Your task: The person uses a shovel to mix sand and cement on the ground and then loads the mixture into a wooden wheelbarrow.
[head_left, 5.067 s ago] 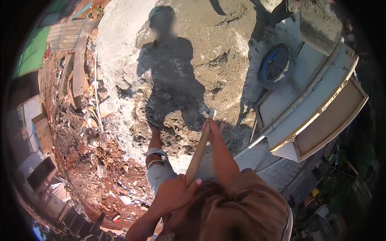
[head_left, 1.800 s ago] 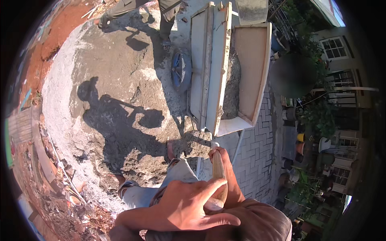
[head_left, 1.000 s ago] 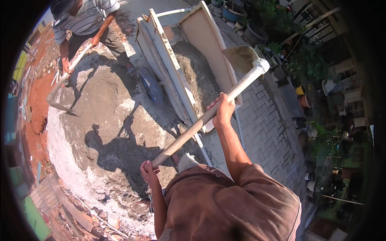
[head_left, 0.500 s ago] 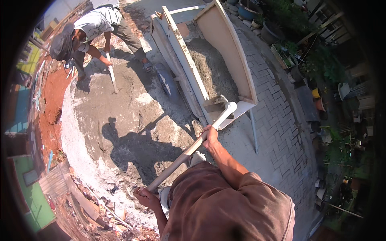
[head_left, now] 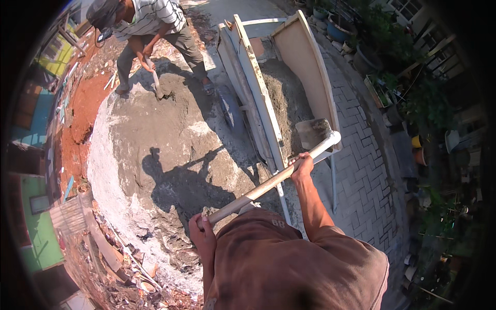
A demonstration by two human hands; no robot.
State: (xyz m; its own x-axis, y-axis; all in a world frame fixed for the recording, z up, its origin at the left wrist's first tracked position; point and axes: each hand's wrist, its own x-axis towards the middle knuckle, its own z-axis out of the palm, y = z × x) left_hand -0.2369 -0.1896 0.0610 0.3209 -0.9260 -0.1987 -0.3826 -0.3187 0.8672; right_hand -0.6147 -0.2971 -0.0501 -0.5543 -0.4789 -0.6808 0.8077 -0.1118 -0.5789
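My left hand [head_left: 202, 227] is closed on the lower end of a long wooden hoe handle [head_left: 258, 188]. My right hand [head_left: 303, 166] grips the handle higher up, near the head. The metal hoe blade [head_left: 312, 133] sits at the near end of a pale board-sided barrow [head_left: 302, 44], with some grey material on it. Wet grey mix [head_left: 281, 93] lies inside the barrow. A blue-rimmed wheel [head_left: 230, 111] is in shadow at its left side. More mix [head_left: 134, 134] is spread on the ground left of the barrow, under my shadow.
A co-worker [head_left: 155, 20] in a striped shirt bends at the upper left, a long-handled tool [head_left: 154, 75] in the mix. Grey pavers [head_left: 356, 165] and potted plants [head_left: 364, 62] line the right. Red soil [head_left: 82, 113] and scrap boards [head_left: 103, 248] lie on the left.
My hoe rose from the ground mix and came over the barrow, then down into its near end, lately shifting slightly. The co-worker has bent over and lowered their tool into the mix.
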